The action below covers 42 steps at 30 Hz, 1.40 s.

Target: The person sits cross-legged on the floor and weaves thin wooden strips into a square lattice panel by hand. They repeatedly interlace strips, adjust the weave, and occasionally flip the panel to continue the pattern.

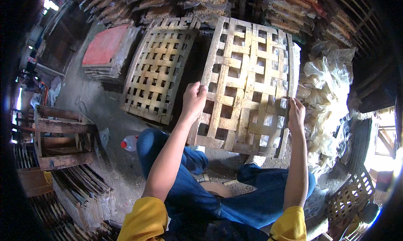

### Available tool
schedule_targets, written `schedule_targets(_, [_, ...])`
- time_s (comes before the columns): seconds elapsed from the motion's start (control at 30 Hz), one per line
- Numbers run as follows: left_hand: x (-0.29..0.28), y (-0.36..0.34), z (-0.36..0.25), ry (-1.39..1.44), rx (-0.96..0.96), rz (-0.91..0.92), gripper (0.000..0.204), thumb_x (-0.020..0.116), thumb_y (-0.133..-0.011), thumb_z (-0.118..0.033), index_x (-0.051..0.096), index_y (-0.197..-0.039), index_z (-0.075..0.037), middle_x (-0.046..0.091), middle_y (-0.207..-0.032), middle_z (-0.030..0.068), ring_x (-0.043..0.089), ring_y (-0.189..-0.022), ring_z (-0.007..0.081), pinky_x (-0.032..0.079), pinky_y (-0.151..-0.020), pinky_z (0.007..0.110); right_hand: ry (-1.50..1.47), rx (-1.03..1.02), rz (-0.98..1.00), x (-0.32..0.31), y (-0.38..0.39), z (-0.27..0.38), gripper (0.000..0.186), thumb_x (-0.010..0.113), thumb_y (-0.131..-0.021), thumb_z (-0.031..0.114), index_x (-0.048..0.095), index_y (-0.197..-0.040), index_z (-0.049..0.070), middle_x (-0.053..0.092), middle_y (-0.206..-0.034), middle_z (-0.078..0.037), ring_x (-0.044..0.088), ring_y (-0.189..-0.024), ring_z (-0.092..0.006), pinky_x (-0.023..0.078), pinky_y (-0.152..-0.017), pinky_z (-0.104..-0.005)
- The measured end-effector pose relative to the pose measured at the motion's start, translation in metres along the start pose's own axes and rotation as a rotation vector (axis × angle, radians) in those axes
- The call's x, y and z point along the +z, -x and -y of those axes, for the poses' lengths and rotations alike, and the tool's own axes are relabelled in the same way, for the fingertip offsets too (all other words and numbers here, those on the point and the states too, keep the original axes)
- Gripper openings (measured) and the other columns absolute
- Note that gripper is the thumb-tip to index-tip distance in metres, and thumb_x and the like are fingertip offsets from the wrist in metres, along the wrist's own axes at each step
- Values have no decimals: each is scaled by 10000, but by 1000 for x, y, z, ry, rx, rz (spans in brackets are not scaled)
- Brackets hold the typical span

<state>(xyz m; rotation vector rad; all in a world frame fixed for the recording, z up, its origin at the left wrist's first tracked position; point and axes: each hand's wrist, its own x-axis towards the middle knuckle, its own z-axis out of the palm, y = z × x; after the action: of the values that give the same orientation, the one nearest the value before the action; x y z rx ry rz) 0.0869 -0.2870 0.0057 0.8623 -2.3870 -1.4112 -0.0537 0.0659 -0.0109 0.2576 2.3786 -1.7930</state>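
Observation:
Between my hands is a woven bamboo lattice panel (250, 90) with long side rails, tilted up in front of my knees. My left hand (194, 100) is closed round its left rail. On the right rail, my right hand (296, 113) grips at about the same height, with the fingers partly hidden behind the rail. A second woven bamboo panel (157, 69) lies just to the left, on what looks like a dark stack. Through the gaps of the held panel some pale plastic shows.
Crumpled clear plastic sheets (329, 90) are heaped on the right. A red-topped stack (105, 45) stands at the far left, with a wooden crate frame (63, 136) nearer. A bottle with a red cap (130, 143) is beside my left knee. Another lattice panel (350, 197) leans at lower right.

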Motion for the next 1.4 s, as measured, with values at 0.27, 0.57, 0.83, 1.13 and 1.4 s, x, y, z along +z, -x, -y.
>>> schedule_targets(0.27, [28, 10, 20, -62, 195, -188, 313, 639, -951, -213, 663, -1098, 63, 646, -1018, 205, 670, -887, 301, 534, -793, 387, 400, -80, -123, -1, -13, -34, 382, 577, -1029, 314, 706, -1147, -26, 699, -829, -98, 596, -748, -163, 477, -714, -324])
schedule_targets(0.57, [30, -2, 47, -185, 199, -205, 384, 649, -930, -218, 658, -1200, 55, 663, -1055, 230, 664, -1013, 349, 532, -890, 415, 623, -247, -421, -33, -42, -35, 196, 628, -949, 213, 763, -1037, 102, 747, -896, -139, 722, -810, -225, 549, -785, -357])
schedule_targets(0.83, [33, 6, 35, -112, 164, -114, 413, 616, -960, -200, 605, -1281, 59, 634, -1170, 252, 646, -1095, 359, 523, -942, 404, 798, -374, -771, -89, -48, -60, 424, 745, -836, 118, 667, -1252, 130, 645, -1230, -182, 596, -1137, -314, 493, -962, -407])
schedule_targets(1.13, [-33, 31, -48, 469, 80, 15, 406, 629, -997, -220, 577, -1376, -84, 624, -1308, 73, 574, -1180, 145, 419, -1043, 341, 522, -817, -92, 34, 38, 34, 232, 795, -810, 145, 716, -1021, 89, 677, -1032, -115, 608, -1011, -330, 475, -907, -439])
schedule_targets(1.4, [-110, 51, -59, 438, 92, -154, 345, 620, -996, -277, 641, -1273, -72, 676, -1158, 20, 597, -975, 83, 450, -822, 239, 648, -872, 181, 114, 77, 5, 180, 719, -851, 195, 725, -1020, 132, 636, -1069, -107, 578, -1084, -331, 464, -925, -466])
